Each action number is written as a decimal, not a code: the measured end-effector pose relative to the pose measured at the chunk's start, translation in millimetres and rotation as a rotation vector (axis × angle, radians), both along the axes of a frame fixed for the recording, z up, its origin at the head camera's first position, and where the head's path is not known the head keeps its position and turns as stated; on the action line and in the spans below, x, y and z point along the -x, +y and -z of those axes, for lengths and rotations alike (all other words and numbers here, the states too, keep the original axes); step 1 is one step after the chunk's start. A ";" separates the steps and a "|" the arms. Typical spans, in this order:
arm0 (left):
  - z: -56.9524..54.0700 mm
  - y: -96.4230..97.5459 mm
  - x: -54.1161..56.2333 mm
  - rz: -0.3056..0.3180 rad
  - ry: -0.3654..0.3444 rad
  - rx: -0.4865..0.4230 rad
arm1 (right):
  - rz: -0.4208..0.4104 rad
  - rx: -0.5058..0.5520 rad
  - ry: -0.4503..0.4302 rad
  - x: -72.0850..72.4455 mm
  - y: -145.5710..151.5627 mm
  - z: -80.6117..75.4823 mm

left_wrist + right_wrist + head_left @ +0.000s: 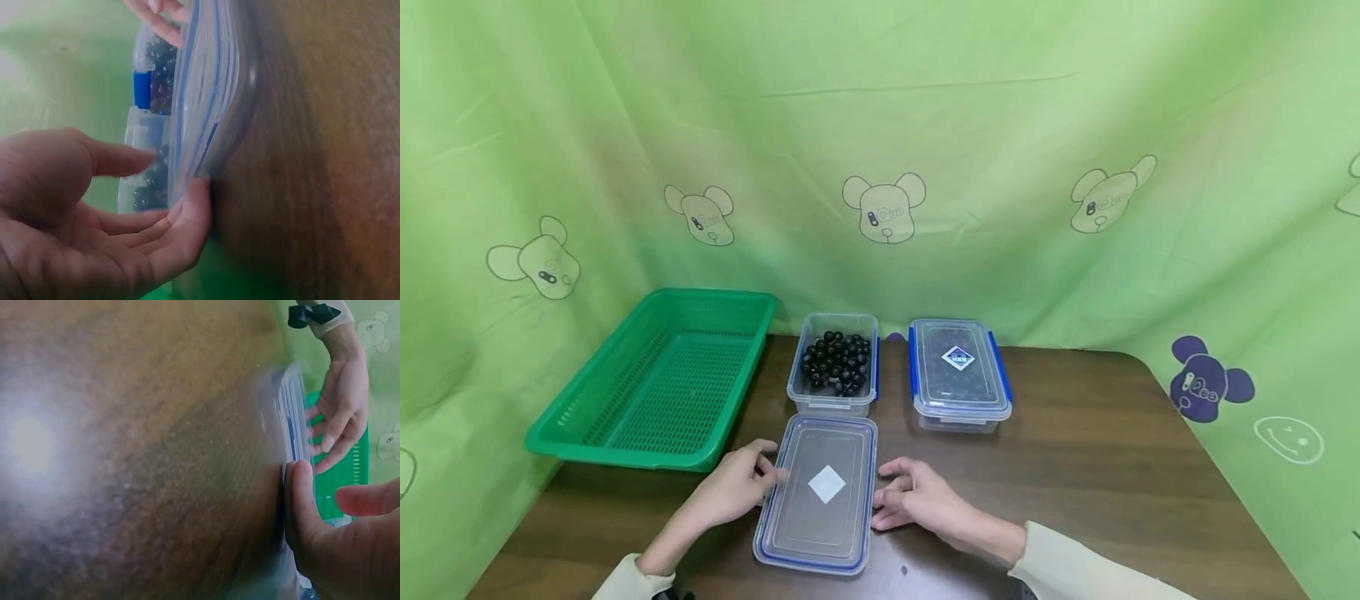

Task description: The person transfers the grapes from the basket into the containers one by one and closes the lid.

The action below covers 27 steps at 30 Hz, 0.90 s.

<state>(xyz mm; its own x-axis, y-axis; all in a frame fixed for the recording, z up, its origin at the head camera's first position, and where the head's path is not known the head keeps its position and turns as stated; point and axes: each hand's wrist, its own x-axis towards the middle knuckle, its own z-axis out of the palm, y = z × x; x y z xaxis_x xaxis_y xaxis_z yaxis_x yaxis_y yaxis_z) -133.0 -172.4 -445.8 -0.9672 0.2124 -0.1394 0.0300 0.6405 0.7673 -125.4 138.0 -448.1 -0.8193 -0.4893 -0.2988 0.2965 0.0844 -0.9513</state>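
Note:
A clear plastic lid [805, 533] with a blue seal line and a white diamond sticker [827, 484] lies at the front of the table. My left hand [739, 483] is at its left edge; in the left wrist view, fingertips [195, 194] meet the rim while the thumb stays apart. On the opposite side, my right hand [917, 500] has its fingers [303, 487] against the right edge, thumb raised away. Just behind the lid stands an uncovered clear container [831, 406] of dark round fruits [838, 360], resembling grapes or blueberries.
A green perforated basket [730, 433] stands at the left. Right of the uncovered container sits a lidded container [962, 392] with blue side clips and a diamond label, dark contents showing through. A green printed curtain [985, 250] hangs behind the wooden table [1075, 450].

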 end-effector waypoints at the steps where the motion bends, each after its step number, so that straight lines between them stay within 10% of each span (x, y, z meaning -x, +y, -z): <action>1: 1.2 -1.2 0.4 -0.010 -0.021 -0.037 | 0.000 0.001 -0.001 1.1 -0.7 0.4; 6: 6.1 -4.6 0.7 -0.045 -0.083 -0.147 | -0.004 -0.016 -0.005 7.3 -2.9 2.4; 27: 7.4 1.2 -0.2 -0.062 -0.073 -0.133 | -0.002 -0.001 -0.044 14.4 -1.0 5.0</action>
